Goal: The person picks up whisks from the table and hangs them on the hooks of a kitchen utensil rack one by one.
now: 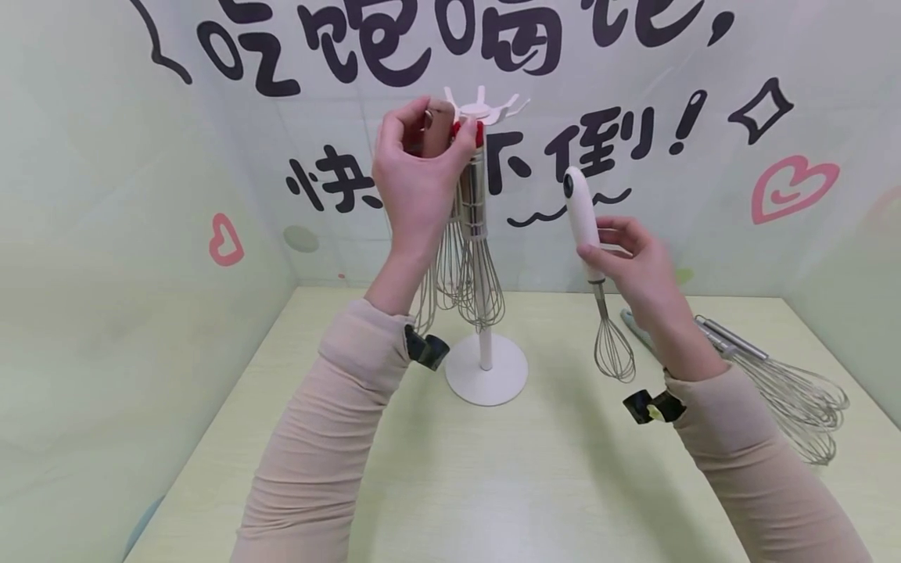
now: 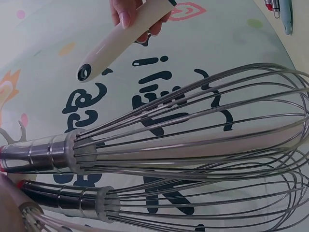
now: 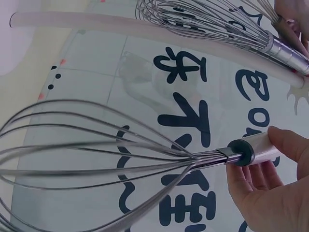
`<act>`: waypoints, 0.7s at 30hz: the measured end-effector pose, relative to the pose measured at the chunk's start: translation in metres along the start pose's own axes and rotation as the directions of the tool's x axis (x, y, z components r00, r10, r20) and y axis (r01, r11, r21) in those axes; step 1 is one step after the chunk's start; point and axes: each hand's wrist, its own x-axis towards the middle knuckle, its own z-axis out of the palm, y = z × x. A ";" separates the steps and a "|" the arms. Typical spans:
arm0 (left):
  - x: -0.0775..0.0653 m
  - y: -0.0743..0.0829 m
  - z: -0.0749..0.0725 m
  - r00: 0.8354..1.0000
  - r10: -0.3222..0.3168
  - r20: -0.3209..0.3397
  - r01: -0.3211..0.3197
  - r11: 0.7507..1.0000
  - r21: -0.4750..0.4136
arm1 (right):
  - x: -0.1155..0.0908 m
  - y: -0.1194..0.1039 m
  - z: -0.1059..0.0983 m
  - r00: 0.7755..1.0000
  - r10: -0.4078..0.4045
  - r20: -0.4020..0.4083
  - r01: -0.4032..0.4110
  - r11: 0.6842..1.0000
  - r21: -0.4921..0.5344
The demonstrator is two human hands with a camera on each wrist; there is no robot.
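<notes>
At the top of a white whisk stand (image 1: 503,383), my left hand (image 1: 418,188) grips a brown-handled whisk (image 1: 439,129) by its handle, close to the hooks. Beside those fingers hang steel-handled whisks with red ends (image 1: 475,195), their wire loops pointing down; the left wrist view shows two of them side by side. To the right of the stand, my right hand (image 1: 644,266) holds a white-handled whisk (image 1: 583,219) between thumb and fingers. This whisk is raised above the table, handle up and slightly tilted, its wires hanging below.
On the right of the table (image 1: 479,500) lie several more whisks (image 1: 788,387), partly behind my right forearm. One has a blue-grey handle (image 1: 637,328). A printed backdrop (image 1: 563,141) with dark lettering and hearts stands behind the table.
</notes>
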 end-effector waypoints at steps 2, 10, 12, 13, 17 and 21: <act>0.000 0.000 0.000 1.000 -0.001 0.009 0.001 1.000 -0.003 | 0.000 -0.003 -0.001 1.000 -0.010 -0.006 0.010 1.000 0.013; 0.003 -0.003 -0.001 0.999 -0.015 0.036 0.016 1.000 -0.024 | -0.002 -0.013 -0.002 0.999 -0.046 -0.016 0.047 0.998 0.041; 0.003 -0.003 -0.001 0.999 -0.018 0.043 0.020 0.999 -0.026 | -0.003 -0.016 -0.002 0.998 -0.054 -0.012 0.054 0.997 0.046; 0.003 -0.003 -0.001 0.999 -0.017 0.047 0.018 1.000 -0.025 | -0.003 -0.017 -0.002 0.998 -0.057 -0.008 0.058 0.997 0.049; 0.003 -0.003 -0.002 0.997 -0.030 0.064 0.033 0.999 -0.041 | -0.004 -0.022 -0.003 0.997 -0.080 -0.009 0.080 0.994 0.069; 0.003 -0.004 -0.002 0.997 -0.034 0.076 0.038 0.998 -0.048 | -0.005 -0.026 -0.002 0.995 -0.101 -0.010 0.101 0.989 0.106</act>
